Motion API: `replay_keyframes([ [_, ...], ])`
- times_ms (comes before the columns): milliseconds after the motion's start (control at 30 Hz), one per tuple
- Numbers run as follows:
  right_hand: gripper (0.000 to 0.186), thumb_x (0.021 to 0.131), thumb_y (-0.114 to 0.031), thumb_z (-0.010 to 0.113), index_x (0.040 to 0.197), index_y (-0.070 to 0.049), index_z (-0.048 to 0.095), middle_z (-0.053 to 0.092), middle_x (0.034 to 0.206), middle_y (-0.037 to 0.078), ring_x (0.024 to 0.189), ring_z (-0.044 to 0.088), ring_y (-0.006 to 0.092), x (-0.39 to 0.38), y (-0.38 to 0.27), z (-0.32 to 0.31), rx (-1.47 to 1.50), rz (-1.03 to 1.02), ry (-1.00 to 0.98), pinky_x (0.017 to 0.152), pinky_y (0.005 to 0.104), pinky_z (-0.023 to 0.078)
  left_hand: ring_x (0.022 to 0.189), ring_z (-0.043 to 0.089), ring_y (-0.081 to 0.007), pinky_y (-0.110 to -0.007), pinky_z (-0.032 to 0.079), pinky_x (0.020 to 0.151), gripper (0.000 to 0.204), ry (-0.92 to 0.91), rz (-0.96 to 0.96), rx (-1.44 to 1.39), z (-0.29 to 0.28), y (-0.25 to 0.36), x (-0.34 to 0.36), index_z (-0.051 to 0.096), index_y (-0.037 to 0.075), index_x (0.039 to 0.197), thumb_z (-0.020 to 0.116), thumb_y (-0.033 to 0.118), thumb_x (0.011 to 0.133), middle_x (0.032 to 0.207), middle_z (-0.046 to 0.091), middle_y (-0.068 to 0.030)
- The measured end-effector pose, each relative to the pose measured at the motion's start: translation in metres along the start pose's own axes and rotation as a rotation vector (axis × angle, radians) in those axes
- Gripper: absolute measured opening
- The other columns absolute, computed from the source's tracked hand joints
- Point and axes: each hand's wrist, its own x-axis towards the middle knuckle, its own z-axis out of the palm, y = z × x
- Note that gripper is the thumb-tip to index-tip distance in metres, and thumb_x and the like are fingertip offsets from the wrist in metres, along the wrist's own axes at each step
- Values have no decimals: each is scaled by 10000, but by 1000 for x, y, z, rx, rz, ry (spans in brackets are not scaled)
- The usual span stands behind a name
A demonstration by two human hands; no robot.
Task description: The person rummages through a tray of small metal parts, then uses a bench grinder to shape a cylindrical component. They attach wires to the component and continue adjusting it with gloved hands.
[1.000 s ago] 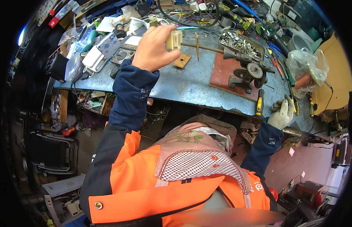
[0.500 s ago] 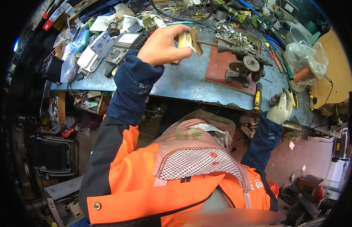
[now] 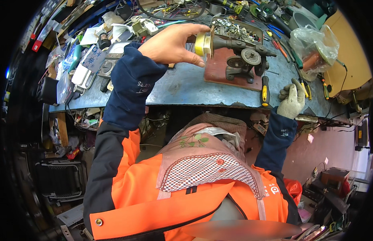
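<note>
Blue workbench (image 3: 182, 86) across upper half of frame, cluttered along far side. Bare left hand (image 3: 170, 45) reaching in at upper centre: thumb and forefinger spread in a wide C, forefinger above, thumb below, remaining fingers mostly hidden. Red base board (image 3: 216, 70) right of the hand, lying on the bench. Dark geared machine (image 3: 250, 57) mounted on it, upper right of centre. Clear plastic bag (image 3: 315, 46) at upper right. Tray (image 3: 257, 33) of metal bits behind the machine. Gloved right hand (image 3: 292, 99) at right, by the bench's front edge, fingers loosely spread and half curled. Yellow bobbin (image 3: 201, 44) at upper centre, inside the left hand's C, just past the palm side, at the machine's left end; pinched or merely surrounded, cannot tell. Yellow-black screwdriver (image 3: 265, 94) left of the glove. Yellow-handled tool (image 3: 308, 91) just right of the glove. Thin brown plate (image 3: 212, 45), seen edge-on, between bobbin and machine.
</note>
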Motion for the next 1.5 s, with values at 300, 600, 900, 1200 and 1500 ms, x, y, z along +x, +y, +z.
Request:
replay_keyframes([
  [300, 224, 1095, -80, 598, 1270, 11, 704, 675, 886, 36, 683, 614, 98, -2, -4, 2, 0, 27, 2, 595, 241, 482, 1175, 676, -157, -309, 565, 1000, 705, -86, -145, -347, -2, -21, 7, 483, 14, 1588, 828, 158, 989, 1322, 704, -100],
  [600, 226, 1089, -73, 607, 1274, 9, 707, 677, 883, 29, 682, 611, 88, 0, 1, 0, -43, 0, -20, 602, 234, 482, 1100, 699, -139, -298, 576, 958, 680, -39, -134, -373, 5, -22, 5, 550, 9, 1553, 847, 205, 973, 1240, 738, -77],
  [900, 214, 1062, 7, 634, 1261, 13, 713, 726, 943, 48, 766, 661, 99, -54, -42, 43, -41, -159, -39, 674, 236, 533, 1121, 718, -203, -346, 587, 999, 728, -47, -151, -424, 5, -28, 5, 559, 12, 1556, 865, 276, 951, 1258, 747, -131],
  [1200, 260, 939, 103, 739, 1188, 32, 758, 745, 1037, 105, 876, 727, 169, -99, -81, 100, -97, -403, -508, 796, 285, 587, 1172, 717, -236, -363, 587, 1041, 760, -44, -156, -422, 7, -25, 4, 551, -7, 1558, 874, 304, 944, 1334, 724, -164],
  [1500, 570, 800, -217, 887, 1335, -111, 722, 690, 1336, 194, 1200, 676, 398, -53, -146, 165, -649, -1079, -608, 1033, 482, 549, 1218, 711, -303, -397, 562, 1072, 787, -7, -125, -392, 10, -30, 7, 550, -27, 1550, 876, 345, 938, 1357, 721, -210],
])
